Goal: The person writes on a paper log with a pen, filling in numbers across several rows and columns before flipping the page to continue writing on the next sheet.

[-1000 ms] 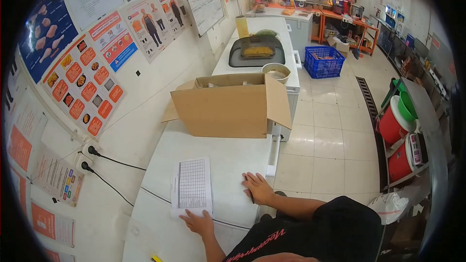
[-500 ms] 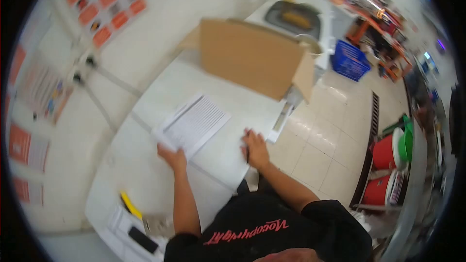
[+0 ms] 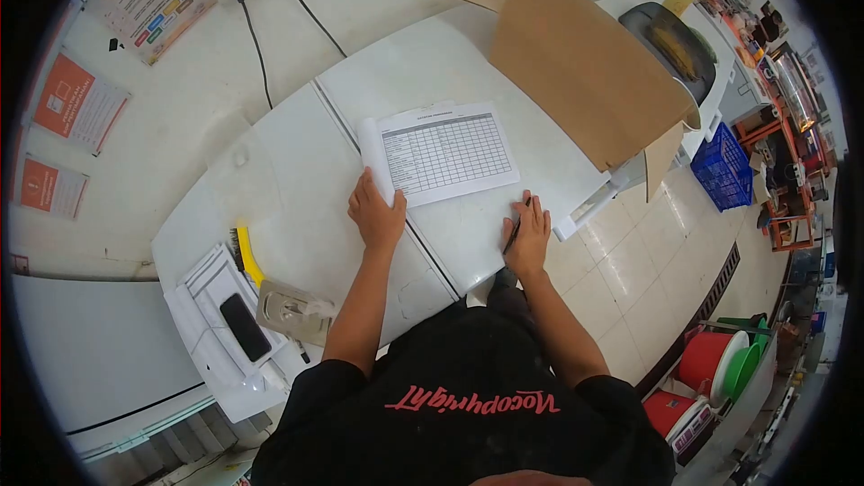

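Observation:
A printed form with a table grid [image 3: 450, 155] lies on the white top, part of a small stack of sheets. Its left side has a page curled over into a loose roll [image 3: 376, 160]. My left hand [image 3: 376, 212] pinches the lower end of that curled page, thumb on the near side. Just right of the form's lower corner, my right hand [image 3: 529, 238] is closed around a dark pen [image 3: 514, 236]. The hand rests near the front edge of the top, and the pen is apart from the paper.
A cardboard box [image 3: 585, 63] stands at the back right, before a dark pan [image 3: 670, 49]. At left lie a phone [image 3: 245, 328], a yellow-handled brush [image 3: 247, 256] and a clear container [image 3: 292, 313]. A blue basket [image 3: 723, 169] sits on the floor. Two plugged cords [image 3: 256, 45] hang behind.
My view has turned, so the form and box appear farther right and the form lies straighter. A page at its left now shows curled over. Both hands keep their holds.

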`<move>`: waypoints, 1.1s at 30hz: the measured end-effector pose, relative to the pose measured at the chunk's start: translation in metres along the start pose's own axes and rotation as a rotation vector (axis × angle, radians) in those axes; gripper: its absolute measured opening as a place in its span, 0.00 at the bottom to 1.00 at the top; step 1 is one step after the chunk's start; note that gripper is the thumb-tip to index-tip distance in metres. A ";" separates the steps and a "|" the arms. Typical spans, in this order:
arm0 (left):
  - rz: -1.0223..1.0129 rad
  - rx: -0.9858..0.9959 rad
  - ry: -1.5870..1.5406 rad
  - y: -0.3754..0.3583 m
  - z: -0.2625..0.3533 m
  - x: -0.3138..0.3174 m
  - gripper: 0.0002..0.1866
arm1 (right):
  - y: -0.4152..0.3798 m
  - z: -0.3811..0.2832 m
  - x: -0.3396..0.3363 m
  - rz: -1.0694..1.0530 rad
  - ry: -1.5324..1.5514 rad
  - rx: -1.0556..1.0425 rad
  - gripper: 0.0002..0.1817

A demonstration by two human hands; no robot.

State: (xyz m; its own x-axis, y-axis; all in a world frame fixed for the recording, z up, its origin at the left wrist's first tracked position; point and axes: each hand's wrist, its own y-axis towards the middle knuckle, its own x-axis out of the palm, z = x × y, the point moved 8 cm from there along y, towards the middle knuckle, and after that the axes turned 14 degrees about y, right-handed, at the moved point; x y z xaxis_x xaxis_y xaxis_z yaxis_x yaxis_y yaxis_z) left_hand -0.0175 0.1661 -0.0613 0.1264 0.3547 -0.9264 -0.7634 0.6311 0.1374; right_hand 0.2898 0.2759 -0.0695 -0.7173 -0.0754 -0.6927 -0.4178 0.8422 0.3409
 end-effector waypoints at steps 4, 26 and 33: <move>0.033 0.014 0.093 0.002 0.005 -0.001 0.43 | 0.030 -0.021 0.004 0.072 0.255 -0.042 0.21; 0.011 0.018 0.225 0.006 0.009 0.005 0.44 | 0.124 -0.050 0.090 -0.041 0.925 0.099 0.11; -0.012 0.005 0.213 0.009 0.011 0.005 0.45 | 0.116 -0.037 0.095 0.026 0.948 0.304 0.10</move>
State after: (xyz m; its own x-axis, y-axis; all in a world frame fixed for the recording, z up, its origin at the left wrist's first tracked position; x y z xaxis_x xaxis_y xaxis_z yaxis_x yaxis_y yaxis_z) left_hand -0.0167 0.1809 -0.0610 -0.0018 0.1937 -0.9811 -0.7592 0.6383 0.1274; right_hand 0.1523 0.3463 -0.0723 -0.9285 -0.3387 0.1521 -0.3302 0.9406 0.0792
